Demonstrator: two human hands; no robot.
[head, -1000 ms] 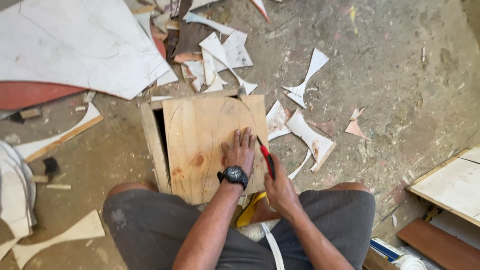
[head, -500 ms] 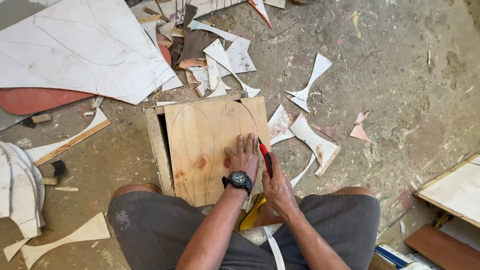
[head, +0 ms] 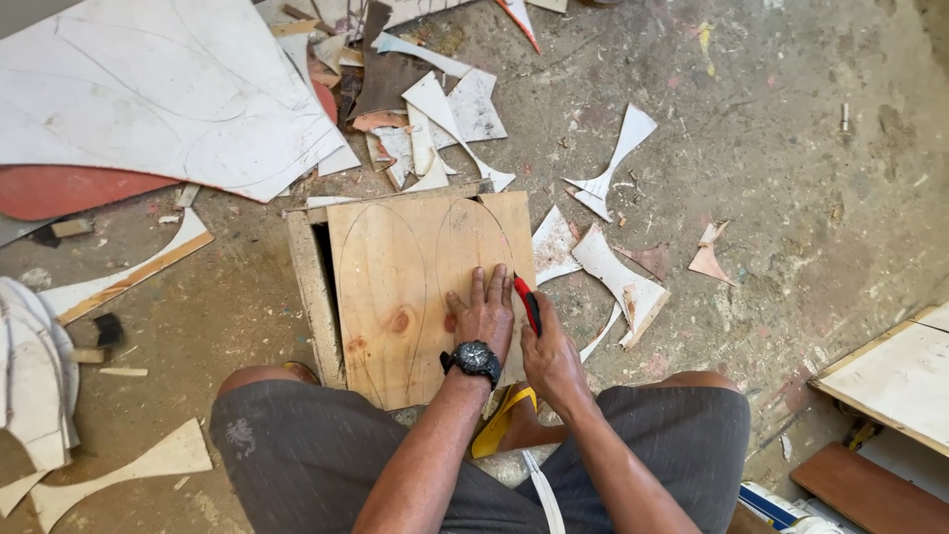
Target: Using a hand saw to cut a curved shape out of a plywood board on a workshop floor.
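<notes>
Knotty plywood board (head: 395,287), pencilled ovals; left hand (head: 484,316) flat, open; right hand (head: 549,356) clenching red-handled tool (head: 527,300), probably a knife.

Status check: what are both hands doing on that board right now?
Left hand flat on plywood board, open. Right hand gripping red-handled cutter at the pencilled oval's edge. Offcuts beside the board, none under the hands.

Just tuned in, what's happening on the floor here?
A seated person presses the left hand flat on a plywood board that lies on a wooden box. The right hand grips a red-handled cutter at the board's right side, beside a pencilled oval outline. White offcuts litter the concrete floor, and a large marked white sheet lies to the upper left.
</notes>
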